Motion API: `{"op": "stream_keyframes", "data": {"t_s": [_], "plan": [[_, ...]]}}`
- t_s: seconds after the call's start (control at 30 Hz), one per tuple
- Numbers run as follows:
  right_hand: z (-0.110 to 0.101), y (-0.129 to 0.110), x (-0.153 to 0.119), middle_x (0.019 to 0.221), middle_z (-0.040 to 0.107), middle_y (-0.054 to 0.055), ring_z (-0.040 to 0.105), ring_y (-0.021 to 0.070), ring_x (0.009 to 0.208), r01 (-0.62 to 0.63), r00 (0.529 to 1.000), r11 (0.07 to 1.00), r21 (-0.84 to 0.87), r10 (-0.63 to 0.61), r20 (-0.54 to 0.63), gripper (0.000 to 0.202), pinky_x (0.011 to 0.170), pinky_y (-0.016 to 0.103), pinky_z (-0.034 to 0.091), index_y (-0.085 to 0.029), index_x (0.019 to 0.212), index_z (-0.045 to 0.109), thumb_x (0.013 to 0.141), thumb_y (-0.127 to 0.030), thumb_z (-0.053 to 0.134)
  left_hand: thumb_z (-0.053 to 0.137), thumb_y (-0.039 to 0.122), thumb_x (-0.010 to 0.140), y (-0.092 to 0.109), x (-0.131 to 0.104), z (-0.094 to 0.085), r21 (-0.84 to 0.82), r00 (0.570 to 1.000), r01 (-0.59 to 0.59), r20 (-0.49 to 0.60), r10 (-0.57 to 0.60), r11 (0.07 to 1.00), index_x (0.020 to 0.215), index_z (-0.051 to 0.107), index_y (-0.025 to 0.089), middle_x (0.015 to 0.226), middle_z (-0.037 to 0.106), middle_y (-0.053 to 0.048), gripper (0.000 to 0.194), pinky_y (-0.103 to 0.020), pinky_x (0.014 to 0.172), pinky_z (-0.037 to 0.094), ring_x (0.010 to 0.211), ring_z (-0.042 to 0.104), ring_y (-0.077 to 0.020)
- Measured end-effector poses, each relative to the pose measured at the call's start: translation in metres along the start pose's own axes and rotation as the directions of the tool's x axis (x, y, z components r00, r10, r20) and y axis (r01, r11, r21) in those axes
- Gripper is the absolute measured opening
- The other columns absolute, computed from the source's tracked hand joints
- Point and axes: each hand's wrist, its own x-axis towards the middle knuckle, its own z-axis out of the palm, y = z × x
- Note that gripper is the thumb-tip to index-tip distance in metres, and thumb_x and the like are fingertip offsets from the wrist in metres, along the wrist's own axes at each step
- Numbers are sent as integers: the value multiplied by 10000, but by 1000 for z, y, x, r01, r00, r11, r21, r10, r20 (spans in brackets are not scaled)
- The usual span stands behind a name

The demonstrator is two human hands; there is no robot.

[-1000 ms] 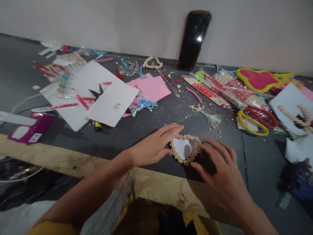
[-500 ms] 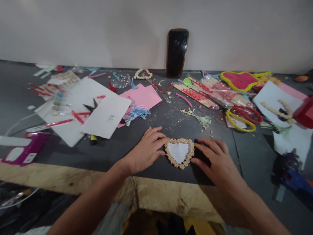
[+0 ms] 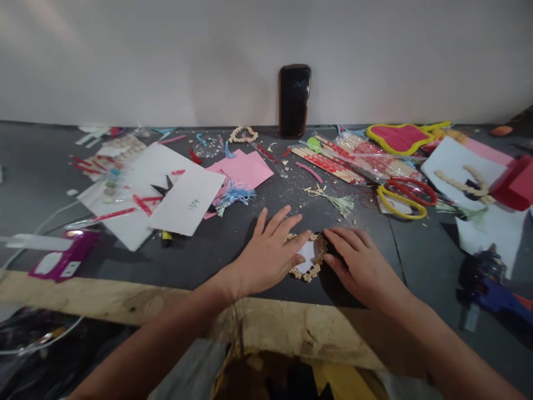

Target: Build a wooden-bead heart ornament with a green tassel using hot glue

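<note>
A small heart-shaped frame of pale wooden beads [image 3: 308, 274], with white folded paper [image 3: 307, 256] inside, lies on the dark tabletop in front of me. My left hand [image 3: 268, 255] reaches over its left side with fingers spread, the index finger and thumb covering part of the beads and paper. At the heart's right edge is my right hand [image 3: 358, 261], its fingertips and thumb apart and close against the beads. Whether those fingertips press on the rim, I cannot tell. Beyond the hands lie a pale green tassel [image 3: 339, 204] and a blue tassel [image 3: 235, 194].
A phone [image 3: 293, 100] leans upright on the wall. Scissors [image 3: 402, 197] with red and yellow handles lie at right, a blue glue gun [image 3: 491, 289] nearer me. White card [image 3: 187, 203], pink paper [image 3: 245, 168] and a purple box [image 3: 64, 255] are at left; patterned sticks [image 3: 328, 166] lie behind.
My left hand has moved right, from beside the heart to over its left part, fingers spreading. My right hand has shifted slightly left along with the view and stays at the right edge.
</note>
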Motion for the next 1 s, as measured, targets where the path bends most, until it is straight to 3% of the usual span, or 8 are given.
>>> {"op": "stream_keyframes", "data": {"t_s": [0.2, 0.5, 0.8, 1.0], "plan": [[4, 0, -2, 1192, 601, 125, 500, 265, 1061, -8, 1000, 1000, -12, 8, -17, 377, 914, 471, 458, -151, 1233, 565, 900, -298, 466, 434, 375, 936, 5, 6, 3, 51, 1000, -6, -19, 7, 999, 1307, 486, 245, 1454, 378, -121, 397, -660, 1088, 88, 1404, 178, -340], [6, -1, -4, 1201, 604, 113, 492, 274, 1066, -9, 1000, 999, -33, 9, -10, 356, 893, 474, 461, -156, 1193, 597, 911, -322, 459, 347, 411, 963, 8, 6, 9, 82, 1000, 26, 5, -27, 996, 1313, 469, 261, 1482, 338, -104, 399, -658, 1085, 82, 1412, 148, -334], [2, 1, -2, 1195, 601, 136, 487, 287, 1068, 3, 1000, 1000, 28, -3, -4, 477, 918, 481, 460, -124, 1210, 579, 859, -445, 541, 370, 416, 955, 7, 4, 5, 93, 999, -7, 40, 3, 996, 1350, 415, 242, 1500, 316, -116, 434, -670, 1078, 20, 1424, 121, -320], [-2, 0, -6, 1184, 601, 141, 509, 273, 1090, 12, 998, 1000, 11, -12, -61, 433, 929, 455, 454, -126, 1214, 560, 889, -407, 502, 407, 330, 947, -6, -3, -8, 114, 995, 71, -82, -62, 991, 1364, 384, 220, 1474, 356, -109, 432, -612, 1111, 33, 1422, 145, -308]]}}
